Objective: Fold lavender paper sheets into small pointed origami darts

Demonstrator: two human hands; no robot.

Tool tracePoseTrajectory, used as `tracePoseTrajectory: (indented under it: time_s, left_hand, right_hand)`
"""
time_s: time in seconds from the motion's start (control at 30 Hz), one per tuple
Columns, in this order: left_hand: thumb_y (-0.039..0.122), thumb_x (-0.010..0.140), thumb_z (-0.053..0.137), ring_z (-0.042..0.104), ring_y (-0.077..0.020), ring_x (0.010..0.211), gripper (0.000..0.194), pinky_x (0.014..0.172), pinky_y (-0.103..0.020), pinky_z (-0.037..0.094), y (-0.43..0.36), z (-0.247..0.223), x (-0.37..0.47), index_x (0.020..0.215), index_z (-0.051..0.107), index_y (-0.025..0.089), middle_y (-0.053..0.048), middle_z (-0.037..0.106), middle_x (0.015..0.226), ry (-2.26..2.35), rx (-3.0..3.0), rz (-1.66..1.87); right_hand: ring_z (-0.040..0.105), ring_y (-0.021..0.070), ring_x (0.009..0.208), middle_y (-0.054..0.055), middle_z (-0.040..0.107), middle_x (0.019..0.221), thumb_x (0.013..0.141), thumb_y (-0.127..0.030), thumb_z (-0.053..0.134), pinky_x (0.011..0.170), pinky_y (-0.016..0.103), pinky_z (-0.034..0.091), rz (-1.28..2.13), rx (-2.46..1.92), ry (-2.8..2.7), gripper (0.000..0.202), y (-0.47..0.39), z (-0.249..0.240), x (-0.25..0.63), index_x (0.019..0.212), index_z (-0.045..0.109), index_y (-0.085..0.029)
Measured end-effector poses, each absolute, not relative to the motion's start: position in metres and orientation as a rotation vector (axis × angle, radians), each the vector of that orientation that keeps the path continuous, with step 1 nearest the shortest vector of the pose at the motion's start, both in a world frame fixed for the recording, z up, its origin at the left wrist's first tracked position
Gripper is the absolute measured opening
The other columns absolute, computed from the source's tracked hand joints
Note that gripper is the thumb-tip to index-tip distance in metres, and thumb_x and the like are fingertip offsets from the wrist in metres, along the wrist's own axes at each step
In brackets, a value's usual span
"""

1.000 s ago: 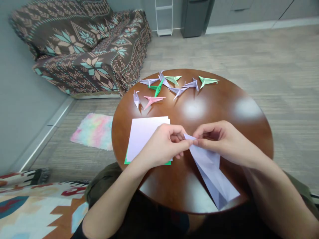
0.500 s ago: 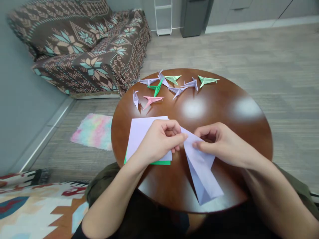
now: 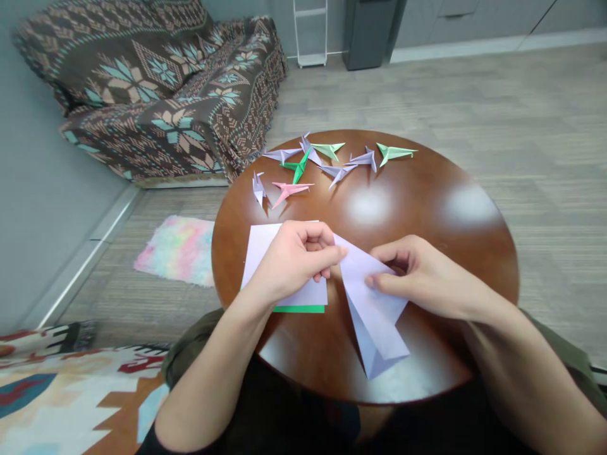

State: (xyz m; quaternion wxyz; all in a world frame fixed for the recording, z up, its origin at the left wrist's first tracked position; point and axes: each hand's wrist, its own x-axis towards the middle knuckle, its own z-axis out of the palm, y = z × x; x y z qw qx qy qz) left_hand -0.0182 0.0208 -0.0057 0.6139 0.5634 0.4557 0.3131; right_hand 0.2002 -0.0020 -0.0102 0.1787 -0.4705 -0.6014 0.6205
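A partly folded lavender paper point(image 3: 374, 309) is held between both hands above the round brown table. My left hand point(image 3: 303, 259) pinches its upper left corner between thumb and fingers. On the paper's right side, my right hand point(image 3: 408, 268) grips the upper edge, thumb on top. The lower end of the paper spreads into loose layers toward the table's front edge. Under and beside my left hand lies a stack of flat lavender sheets point(image 3: 258, 243), with a green sheet point(image 3: 303, 309) showing at its lower edge.
Several folded paper figures stand along the table's far side, among them a pink one point(image 3: 289, 191), a dark green one point(image 3: 298, 167) and a light green one point(image 3: 393, 153). A patterned sofa point(image 3: 165, 95) and a fluffy rug point(image 3: 177, 251) are at the left.
The folded paper has shifted left and slightly up, its lower end turning left. My left hand has moved a little left and up with its corner; my right hand has barely moved.
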Motion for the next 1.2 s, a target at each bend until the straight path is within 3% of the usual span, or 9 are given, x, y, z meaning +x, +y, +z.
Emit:
tracePoseTrajectory:
  time_s: [0.17, 0.43, 0.87, 1.2]
  left_hand:
    - [0.029, 0.080, 0.077, 0.047, -0.0055, 0.045, 0.027, 0.043, -0.017, 0.035, 0.0190, -0.0088, -0.0164, 0.068, 0.057, 0.015, 0.005, 0.056, 0.052, 1.023, 1.363, 0.684]
    - [0.035, 0.090, 0.064, 0.046, -0.0078, 0.054, 0.024, 0.050, -0.020, 0.035, 0.0158, -0.0095, -0.0165, 0.088, 0.073, 0.013, 0.002, 0.059, 0.067, 0.943, 1.548, 0.485]
    - [0.033, 0.089, 0.065, 0.044, -0.0075, 0.053, 0.024, 0.050, -0.021, 0.031, 0.0149, -0.0078, -0.0171, 0.077, 0.067, 0.013, 0.004, 0.052, 0.061, 0.944, 1.612, 0.460]
    - [0.031, 0.089, 0.065, 0.043, -0.0070, 0.051, 0.026, 0.049, -0.020, 0.031, 0.0172, -0.0100, -0.0192, 0.070, 0.060, 0.014, 0.005, 0.049, 0.058, 0.903, 1.605, 0.479]
  right_hand:
    - [0.044, 0.0119, 0.056, -0.002, 0.054, 0.062, 0.079, -0.022, 0.064, 0.051, 0.026, 0.032, 1.683, -1.352, -1.671, 0.010, -0.0031, -0.0099, 0.1979, 0.073, 0.067, -0.015]
    - [0.052, 0.0142, 0.057, 0.001, 0.063, 0.063, 0.079, -0.030, 0.070, 0.052, 0.026, 0.038, 1.634, -1.373, -1.612, 0.020, -0.0036, -0.0072, 0.1959, 0.066, 0.066, -0.016]
    - [0.053, 0.0136, 0.058, -0.002, 0.066, 0.068, 0.077, -0.016, 0.065, 0.053, 0.025, 0.037, 1.789, -1.310, -1.593, 0.009, -0.0047, -0.0072, 0.1937, 0.069, 0.069, -0.016]
    - [0.058, 0.0158, 0.061, 0.000, 0.070, 0.071, 0.081, -0.019, 0.067, 0.054, 0.025, 0.040, 1.836, -1.260, -1.564, 0.009, -0.0039, -0.0094, 0.1977, 0.076, 0.075, -0.017]
